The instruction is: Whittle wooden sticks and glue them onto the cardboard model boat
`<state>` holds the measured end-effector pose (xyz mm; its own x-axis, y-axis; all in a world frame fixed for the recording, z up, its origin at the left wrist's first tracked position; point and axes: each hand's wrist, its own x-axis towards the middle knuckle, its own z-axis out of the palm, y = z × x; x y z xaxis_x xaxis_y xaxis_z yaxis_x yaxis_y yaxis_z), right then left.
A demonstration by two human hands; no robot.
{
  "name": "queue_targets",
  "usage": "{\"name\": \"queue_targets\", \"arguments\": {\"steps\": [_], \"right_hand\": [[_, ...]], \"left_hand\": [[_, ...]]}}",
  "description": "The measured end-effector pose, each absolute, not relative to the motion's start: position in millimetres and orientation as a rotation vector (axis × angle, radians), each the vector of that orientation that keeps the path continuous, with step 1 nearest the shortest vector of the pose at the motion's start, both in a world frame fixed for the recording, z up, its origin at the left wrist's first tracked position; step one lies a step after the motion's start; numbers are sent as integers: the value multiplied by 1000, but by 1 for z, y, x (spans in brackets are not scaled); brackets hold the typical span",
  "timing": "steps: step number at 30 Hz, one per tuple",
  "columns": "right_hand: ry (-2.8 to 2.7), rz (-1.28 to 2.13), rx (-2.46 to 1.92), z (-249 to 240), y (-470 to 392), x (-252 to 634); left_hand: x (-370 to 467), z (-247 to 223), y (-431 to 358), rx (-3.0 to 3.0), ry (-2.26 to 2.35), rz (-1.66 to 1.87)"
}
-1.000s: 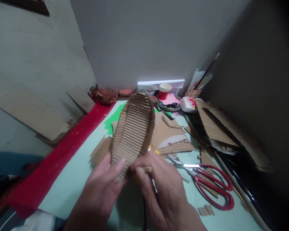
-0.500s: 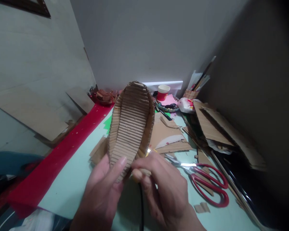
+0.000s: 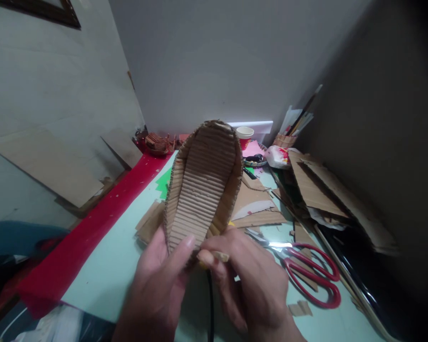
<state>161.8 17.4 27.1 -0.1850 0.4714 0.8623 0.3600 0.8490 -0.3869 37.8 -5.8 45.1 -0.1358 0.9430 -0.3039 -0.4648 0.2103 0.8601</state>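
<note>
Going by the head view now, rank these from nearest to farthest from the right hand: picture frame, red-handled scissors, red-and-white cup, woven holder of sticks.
Nearest the right hand first:
1. Red-handled scissors: right beside it, to its right.
2. Cup and woven holder: at the back, too close to call.
3. Picture frame: upper left, on the wall.

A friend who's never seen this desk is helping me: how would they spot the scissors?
On the pale green tabletop, look just right of the right hand. The scissors lie there; their big red loop handles set them apart from the brown cardboard scraps nearby.
</note>
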Motion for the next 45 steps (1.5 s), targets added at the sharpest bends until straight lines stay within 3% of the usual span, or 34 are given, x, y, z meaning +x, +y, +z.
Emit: {"name": "queue_targets", "arguments": {"steps": [13, 20, 45], "right_hand": [[-1819, 233, -733, 32, 21, 166], [-1778, 295, -827, 38, 20, 165], [-1889, 189, -592, 31, 19, 163]], "left_hand": [[42, 40, 0, 514, 1115, 1372], [35, 54, -2, 266, 863, 1320], [39, 40, -9, 362, 1067, 1390]]}}
